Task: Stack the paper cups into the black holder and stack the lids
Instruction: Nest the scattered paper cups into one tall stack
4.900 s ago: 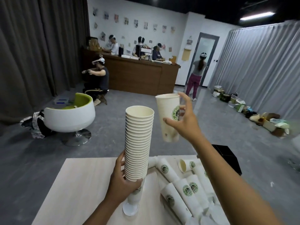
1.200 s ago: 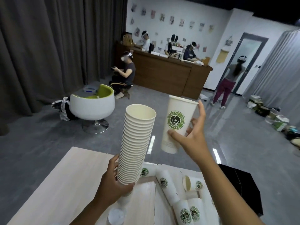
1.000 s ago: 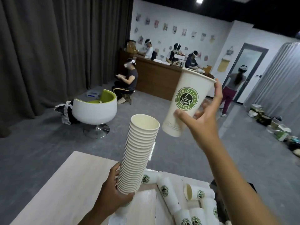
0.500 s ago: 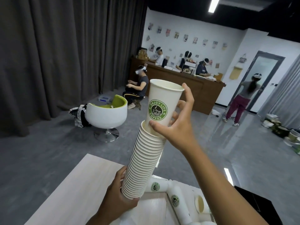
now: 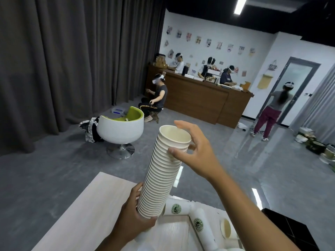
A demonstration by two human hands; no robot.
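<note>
Pale wooden tabletop (image 5: 94, 205) below. Left hand (image 5: 134, 216) grips base of nested cup stack (image 5: 163, 171), axis leaning up-right. Right hand (image 5: 197, 151), fingers spread at top rim, grasping nothing. Loose cups (image 5: 199, 223) lie lower right, nearer right hand; black holder (image 5: 290, 229) beyond.

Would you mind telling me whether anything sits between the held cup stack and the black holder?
Nothing visible blocks it. The cup stack is held above the table; the black holder is to its right, with only loose cups lying low between.

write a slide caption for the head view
Left hand grips a tall cup stack; right hand at its rim.
</note>
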